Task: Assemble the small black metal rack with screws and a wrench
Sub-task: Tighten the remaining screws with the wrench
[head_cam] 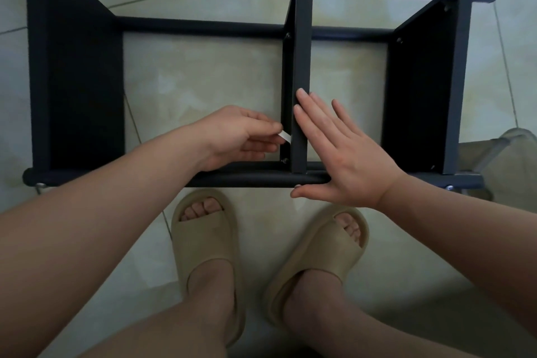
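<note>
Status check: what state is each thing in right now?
Black metal rack: lying on the tiled floor, screws fitted at several joints.
Small flat silvery wrench: pinched, beside the middle panel.
Left hand: pinching the wrench.
Right hand: fingers straight, flat on the middle panel.

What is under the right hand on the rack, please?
The right hand lies flat: fingertips on the middle divider, palm over the front rail. The stretch of rail beneath the palm is hidden, so any screw there cannot be seen.
</note>
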Tool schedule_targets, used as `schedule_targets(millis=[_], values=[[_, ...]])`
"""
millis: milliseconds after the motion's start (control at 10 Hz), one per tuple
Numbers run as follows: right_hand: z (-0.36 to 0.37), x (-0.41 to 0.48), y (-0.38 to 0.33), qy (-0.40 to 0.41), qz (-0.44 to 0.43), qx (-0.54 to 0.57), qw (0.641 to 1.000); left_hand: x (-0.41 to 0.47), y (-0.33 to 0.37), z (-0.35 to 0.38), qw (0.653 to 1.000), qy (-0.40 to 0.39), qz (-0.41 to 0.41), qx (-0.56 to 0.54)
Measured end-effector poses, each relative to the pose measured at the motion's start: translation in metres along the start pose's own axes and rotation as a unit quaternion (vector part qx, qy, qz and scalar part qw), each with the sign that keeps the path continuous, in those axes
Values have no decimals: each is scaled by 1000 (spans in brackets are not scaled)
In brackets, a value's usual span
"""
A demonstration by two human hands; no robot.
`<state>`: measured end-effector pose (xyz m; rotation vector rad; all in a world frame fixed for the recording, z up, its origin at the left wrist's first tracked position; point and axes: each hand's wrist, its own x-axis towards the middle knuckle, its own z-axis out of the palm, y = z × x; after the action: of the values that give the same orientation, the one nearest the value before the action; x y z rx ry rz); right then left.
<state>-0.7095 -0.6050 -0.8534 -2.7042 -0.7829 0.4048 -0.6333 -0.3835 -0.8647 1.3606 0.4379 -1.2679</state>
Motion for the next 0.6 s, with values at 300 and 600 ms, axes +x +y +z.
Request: schedule_targets(millis=[300, 600], values=[[3, 0, 1, 13, 0, 6, 1000, 1, 9, 9, 999, 19, 1, -38], [3, 1, 2, 19, -1, 7, 1000, 0, 14, 15, 998, 42, 27, 47]])
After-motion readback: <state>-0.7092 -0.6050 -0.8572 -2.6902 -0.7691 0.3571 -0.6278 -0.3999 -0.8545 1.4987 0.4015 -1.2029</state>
